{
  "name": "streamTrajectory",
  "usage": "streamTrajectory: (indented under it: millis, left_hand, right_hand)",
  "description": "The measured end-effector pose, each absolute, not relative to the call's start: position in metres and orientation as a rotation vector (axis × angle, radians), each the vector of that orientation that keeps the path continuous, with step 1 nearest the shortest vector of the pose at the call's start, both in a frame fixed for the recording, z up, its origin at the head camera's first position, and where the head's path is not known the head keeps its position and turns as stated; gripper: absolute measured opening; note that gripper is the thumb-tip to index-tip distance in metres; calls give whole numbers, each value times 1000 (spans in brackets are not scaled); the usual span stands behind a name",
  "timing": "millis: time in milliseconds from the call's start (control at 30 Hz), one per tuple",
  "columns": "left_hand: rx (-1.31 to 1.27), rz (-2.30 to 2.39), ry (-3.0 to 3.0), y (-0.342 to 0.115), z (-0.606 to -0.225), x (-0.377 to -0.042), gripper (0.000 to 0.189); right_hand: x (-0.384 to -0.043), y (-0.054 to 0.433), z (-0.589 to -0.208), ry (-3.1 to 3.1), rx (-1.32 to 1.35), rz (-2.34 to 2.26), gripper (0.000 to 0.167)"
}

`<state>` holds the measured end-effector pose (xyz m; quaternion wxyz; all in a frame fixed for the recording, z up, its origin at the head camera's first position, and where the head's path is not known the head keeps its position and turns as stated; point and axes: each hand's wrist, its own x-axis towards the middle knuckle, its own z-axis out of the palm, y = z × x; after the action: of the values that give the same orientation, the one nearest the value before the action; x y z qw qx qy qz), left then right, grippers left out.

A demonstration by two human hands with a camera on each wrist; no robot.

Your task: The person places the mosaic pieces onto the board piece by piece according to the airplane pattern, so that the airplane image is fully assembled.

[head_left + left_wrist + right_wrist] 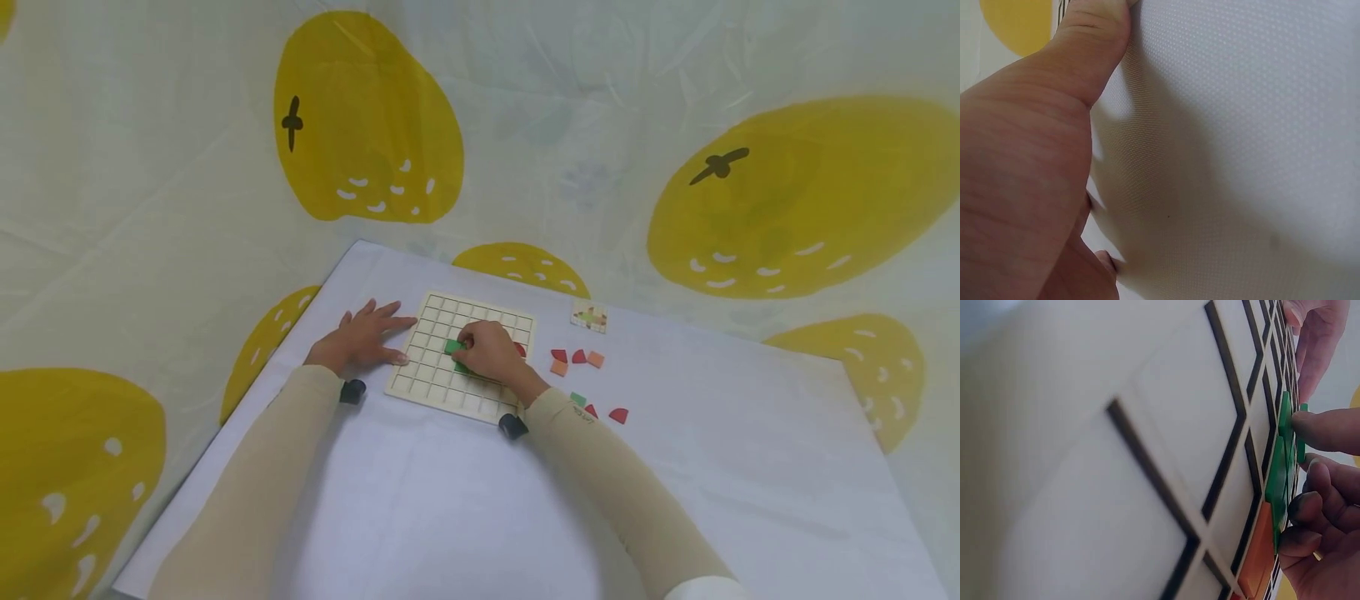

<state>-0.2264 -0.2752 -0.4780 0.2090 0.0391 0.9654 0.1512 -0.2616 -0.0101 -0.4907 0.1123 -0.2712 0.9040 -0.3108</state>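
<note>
A cream board (420, 373) with a square grid lies on the white table. My right hand (491, 350) is over its middle, where thumb and finger pinch a green piece (1302, 434) in the right wrist view. Green tiles (1277, 469) and an orange tile (1259, 550) sit in the grid below that hand. A red piece (520, 350) shows just beyond the right hand, partly hidden. My left hand (362, 335) lies with spread fingers at the board's left edge, thumb and a fingertip touching it. In the left wrist view, the left palm (1022, 169) is beside white cloth.
Right of the board lie several loose pieces: red quarter-rounds (618, 415), orange squares (595, 359) and a green piece (578, 399). A small pattern card (589, 317) lies behind them. A cloth wall (540, 167) with yellow fruit prints rises behind the white table (750, 467).
</note>
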Motion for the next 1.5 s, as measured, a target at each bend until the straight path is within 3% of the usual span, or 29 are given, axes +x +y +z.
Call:
streamTrajectory:
  millis: [1100, 1500]
  left_hand:
    - [135, 403, 2688, -268, -476, -226, 84]
    - [111, 400, 2686, -269, -468, -222, 85]
  right_hand:
    - [-259, -7, -490, 2696, -721, -925, 25]
    - [-256, 27, -468, 2604, -679, -1068, 15]
